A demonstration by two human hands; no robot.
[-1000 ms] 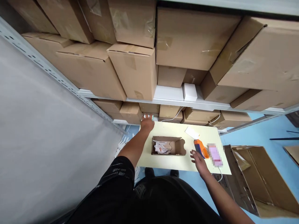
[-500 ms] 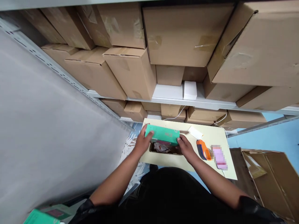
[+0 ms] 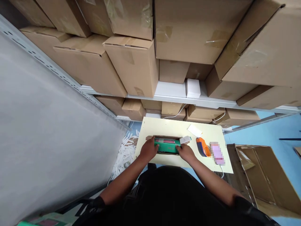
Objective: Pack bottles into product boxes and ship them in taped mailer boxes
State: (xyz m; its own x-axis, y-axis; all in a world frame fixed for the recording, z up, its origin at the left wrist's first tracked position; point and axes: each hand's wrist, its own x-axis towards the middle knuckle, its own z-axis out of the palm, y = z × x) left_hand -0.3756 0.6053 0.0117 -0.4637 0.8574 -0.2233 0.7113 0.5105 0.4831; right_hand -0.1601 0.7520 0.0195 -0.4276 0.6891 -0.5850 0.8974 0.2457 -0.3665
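Observation:
A green box (image 3: 167, 146) with a pinkish panel lies inside a small open cardboard carton (image 3: 162, 137) on the cream tabletop. My left hand (image 3: 149, 149) grips its left end, thumb on the front face and fingers hidden at the carton's edge. At the other end, my right hand (image 3: 187, 153) is closed on the box, with the thumb over its front. Just above that hand, a white flap-like piece (image 3: 185, 140) sticks out at the green box's right end. The carton's bottom is hidden under the green box.
On the cream table (image 3: 169, 125) lie a white card (image 3: 194, 130), an orange tape dispenser (image 3: 203, 147) and a blurred pink item (image 3: 217, 153). Shelves of brown boxes (image 3: 131, 66) rise behind. White paper strips (image 3: 122, 155) lie left; a large open carton (image 3: 270, 175) stands right.
Both hands have lowered the green box from above the carton down into it. The white wrapping seen inside the carton is now covered. The camera view has shifted slightly.

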